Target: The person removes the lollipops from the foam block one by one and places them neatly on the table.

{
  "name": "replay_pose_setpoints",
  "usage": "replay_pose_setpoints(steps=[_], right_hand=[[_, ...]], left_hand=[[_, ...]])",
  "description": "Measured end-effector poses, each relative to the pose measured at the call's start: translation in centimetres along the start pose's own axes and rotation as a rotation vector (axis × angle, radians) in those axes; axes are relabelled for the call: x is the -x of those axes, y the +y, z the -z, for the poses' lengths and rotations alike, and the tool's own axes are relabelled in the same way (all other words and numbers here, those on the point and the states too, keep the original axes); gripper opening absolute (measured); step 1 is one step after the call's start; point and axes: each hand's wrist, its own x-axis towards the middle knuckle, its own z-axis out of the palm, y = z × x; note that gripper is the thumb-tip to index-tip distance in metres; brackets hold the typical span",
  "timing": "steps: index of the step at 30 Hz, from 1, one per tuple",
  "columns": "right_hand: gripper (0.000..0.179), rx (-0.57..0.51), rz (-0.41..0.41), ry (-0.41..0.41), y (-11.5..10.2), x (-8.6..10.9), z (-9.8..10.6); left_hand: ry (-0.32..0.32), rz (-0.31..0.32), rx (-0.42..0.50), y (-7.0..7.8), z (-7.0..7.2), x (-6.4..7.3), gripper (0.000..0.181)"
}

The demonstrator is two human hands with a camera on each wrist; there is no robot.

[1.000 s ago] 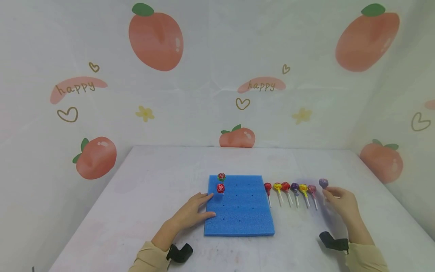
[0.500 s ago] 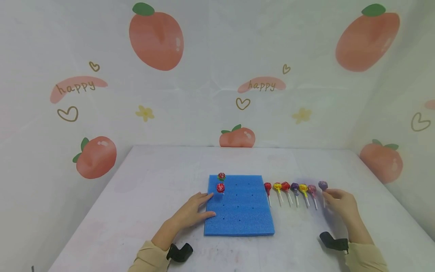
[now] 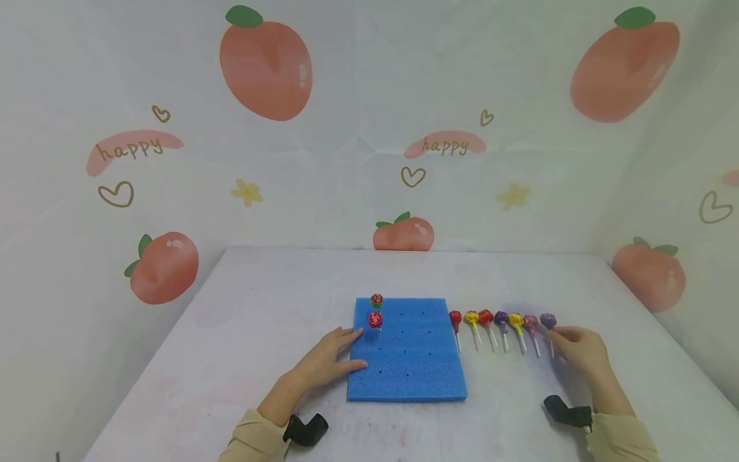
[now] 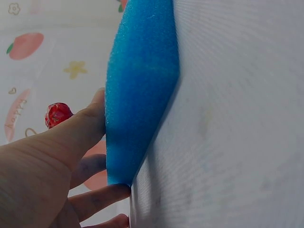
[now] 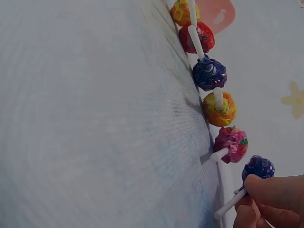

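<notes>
Cloth backdrop (image 3: 358, 83): peach-printed
Left hand (image 3: 324, 360): fingers spread, touching blue foam (image 3: 404, 387)
Right hand (image 3: 582, 350): pinches purple lollipop (image 3: 548, 319), beside lollipop row's (image 3: 501, 319) right end
Stick (image 5: 230, 204): perhaps touching table (image 3: 260, 308)

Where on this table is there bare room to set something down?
The white table is bare left of the left hand, behind the blue foam, and in front of the lollipop row between foam and right hand. Crowded: that row, from the foam's right edge to the purple lollipop pinched by the right hand.
</notes>
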Motion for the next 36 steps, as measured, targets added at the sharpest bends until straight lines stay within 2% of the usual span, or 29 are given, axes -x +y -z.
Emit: replay_pose_setpoints(steps=[10, 22, 36], right_hand=[[0.056, -0.006, -0.025, -0.009, -0.06, 0.01, 0.04], [0.053, 0.001, -0.002, 0.0, 0.11, -0.09, -0.09], [0.052, 0.005, -0.024, -0.007, 0.11, -0.26, -0.26]], left_hand=[[0.0, -0.001, 0.006, 0.13, 0.05, 0.07, 0.067], [-0.008, -0.003, 0.005, 0.02, -0.02, 0.04, 0.067], [-0.004, 0.005, -0.008, -0.09, -0.09, -0.02, 0.068]])
